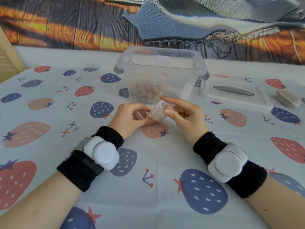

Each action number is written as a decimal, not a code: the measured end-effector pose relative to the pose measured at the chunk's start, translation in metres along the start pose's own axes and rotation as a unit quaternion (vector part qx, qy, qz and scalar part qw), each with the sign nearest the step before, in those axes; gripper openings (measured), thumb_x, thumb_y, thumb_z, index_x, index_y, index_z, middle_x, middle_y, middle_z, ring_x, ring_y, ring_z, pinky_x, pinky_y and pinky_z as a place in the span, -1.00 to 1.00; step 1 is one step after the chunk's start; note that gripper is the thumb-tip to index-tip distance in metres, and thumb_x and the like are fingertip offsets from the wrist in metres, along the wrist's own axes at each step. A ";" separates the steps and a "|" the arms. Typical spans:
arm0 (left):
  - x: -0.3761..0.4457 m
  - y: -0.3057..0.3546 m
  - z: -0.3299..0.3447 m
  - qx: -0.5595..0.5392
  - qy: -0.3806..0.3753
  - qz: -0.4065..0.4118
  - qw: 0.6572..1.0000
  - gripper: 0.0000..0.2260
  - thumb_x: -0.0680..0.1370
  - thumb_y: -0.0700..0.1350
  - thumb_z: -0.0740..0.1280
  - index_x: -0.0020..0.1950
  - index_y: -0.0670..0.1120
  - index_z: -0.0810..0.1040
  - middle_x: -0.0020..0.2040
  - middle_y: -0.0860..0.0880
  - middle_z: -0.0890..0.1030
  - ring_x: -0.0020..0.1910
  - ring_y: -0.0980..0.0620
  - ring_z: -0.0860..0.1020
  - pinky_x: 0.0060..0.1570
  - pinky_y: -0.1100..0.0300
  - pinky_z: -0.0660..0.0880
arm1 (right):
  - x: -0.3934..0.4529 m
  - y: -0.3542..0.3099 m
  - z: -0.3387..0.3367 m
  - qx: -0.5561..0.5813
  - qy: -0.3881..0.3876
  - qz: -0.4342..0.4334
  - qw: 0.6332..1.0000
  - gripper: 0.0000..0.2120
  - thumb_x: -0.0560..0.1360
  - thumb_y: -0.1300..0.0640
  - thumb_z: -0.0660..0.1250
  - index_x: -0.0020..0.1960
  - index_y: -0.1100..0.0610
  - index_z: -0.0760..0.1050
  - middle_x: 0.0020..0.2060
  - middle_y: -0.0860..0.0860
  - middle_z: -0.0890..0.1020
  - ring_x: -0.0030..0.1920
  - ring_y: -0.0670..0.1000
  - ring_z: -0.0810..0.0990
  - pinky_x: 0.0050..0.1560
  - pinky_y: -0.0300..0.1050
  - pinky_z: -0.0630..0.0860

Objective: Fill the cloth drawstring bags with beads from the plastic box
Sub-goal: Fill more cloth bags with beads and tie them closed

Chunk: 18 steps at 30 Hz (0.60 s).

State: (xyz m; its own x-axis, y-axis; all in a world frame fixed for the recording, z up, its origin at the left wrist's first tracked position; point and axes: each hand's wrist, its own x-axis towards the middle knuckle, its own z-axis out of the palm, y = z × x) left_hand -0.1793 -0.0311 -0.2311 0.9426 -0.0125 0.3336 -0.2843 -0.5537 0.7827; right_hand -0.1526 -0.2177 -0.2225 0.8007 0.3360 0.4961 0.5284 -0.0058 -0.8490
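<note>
The left hand (132, 118) has its grip pinched on a small cloth bag (157, 113), just in front of the plastic box (162, 71). The right hand (184, 114) has its grip curled around beads (182, 115) at the bag's mouth. More beads (146, 93) lie inside the box; its lid (231, 95) rests right of it on the desk (148, 162).

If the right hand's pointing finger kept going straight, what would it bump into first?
Probably the left hand, since the right hand points its finger leftward over the cloth bag. Depth is hard to judge.
</note>
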 end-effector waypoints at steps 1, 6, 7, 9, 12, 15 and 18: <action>0.000 0.000 0.000 0.001 0.000 0.001 1.000 -0.77 0.35 -0.09 0.54 -0.16 0.19 0.58 -0.28 -0.01 0.62 -0.40 0.11 0.46 -0.30 0.25 0.45 | 0.000 0.000 0.000 -0.006 0.002 0.005 1.000 -0.77 0.43 0.15 0.34 0.07 -0.02 0.55 -0.50 0.09 0.21 -0.46 -0.07 0.15 -0.42 -0.26 0.13; 0.000 -0.001 0.001 0.010 0.002 0.000 1.000 -0.77 0.35 -0.11 0.55 -0.17 0.16 0.57 -0.28 0.00 0.61 -0.40 0.10 0.47 -0.28 0.20 0.47 | 0.001 0.001 -0.002 -0.011 -0.008 0.051 0.999 -0.86 0.49 0.19 0.34 0.05 0.09 0.53 -0.50 0.06 0.23 -0.49 -0.08 0.16 -0.45 -0.30 0.15; 0.000 -0.001 0.001 0.012 0.002 -0.001 1.000 -0.78 0.35 -0.12 0.55 -0.17 0.15 0.58 -0.28 0.00 0.62 -0.41 0.11 0.46 -0.29 0.23 0.46 | 0.001 0.001 -0.002 -0.011 -0.011 0.063 0.998 -0.89 0.50 0.21 0.34 0.02 0.08 0.53 -0.49 0.09 0.25 -0.49 -0.06 0.16 -0.46 -0.29 0.15; 0.001 -0.002 0.000 0.018 0.001 0.001 1.000 -0.80 0.35 -0.13 0.54 -0.15 0.10 0.60 -0.26 -0.01 0.62 -0.42 0.15 0.45 -0.32 0.32 0.43 | 0.001 0.002 -0.003 -0.014 -0.020 0.082 0.996 -0.92 0.50 0.21 0.33 -0.04 0.05 0.53 -0.47 0.13 0.27 -0.50 -0.06 0.17 -0.47 -0.29 0.15; 0.001 -0.003 0.000 0.022 -0.001 0.002 1.000 -0.81 0.36 -0.15 0.54 -0.12 0.06 0.62 -0.26 -0.01 0.62 -0.42 0.17 0.46 -0.32 0.42 0.39 | 0.001 0.006 -0.002 -0.026 -0.048 0.098 0.994 -0.87 0.52 0.25 0.31 -0.05 0.02 0.53 -0.43 0.14 0.30 -0.52 -0.13 0.18 -0.48 -0.35 0.17; 0.001 -0.004 0.000 0.016 -0.007 0.002 1.000 -0.80 0.36 -0.17 0.54 -0.10 0.05 0.63 -0.26 0.01 0.62 -0.41 0.17 0.46 -0.30 0.37 0.43 | 0.001 0.007 -0.002 -0.017 -0.062 0.109 0.992 -0.80 0.53 0.30 0.27 -0.04 0.00 0.49 -0.38 0.16 0.35 -0.55 -0.14 0.20 -0.50 -0.38 0.17; 0.001 -0.004 0.000 0.013 -0.013 0.000 1.000 -0.79 0.35 -0.18 0.54 -0.09 0.04 0.63 -0.26 0.01 0.62 -0.40 0.14 0.46 -0.29 0.27 0.46 | 0.001 0.009 -0.001 0.000 -0.061 0.120 0.991 -0.80 0.55 0.33 0.23 -0.06 0.03 0.43 -0.37 0.14 0.38 -0.58 -0.17 0.24 -0.51 -0.42 0.20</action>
State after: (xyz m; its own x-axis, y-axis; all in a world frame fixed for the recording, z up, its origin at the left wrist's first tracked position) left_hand -0.1775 -0.0292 -0.2338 0.9470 -0.0349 0.3193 -0.2804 -0.5748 0.7687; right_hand -0.1469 -0.2186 -0.2296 0.8636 0.4358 0.2535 0.3262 -0.0996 -0.9401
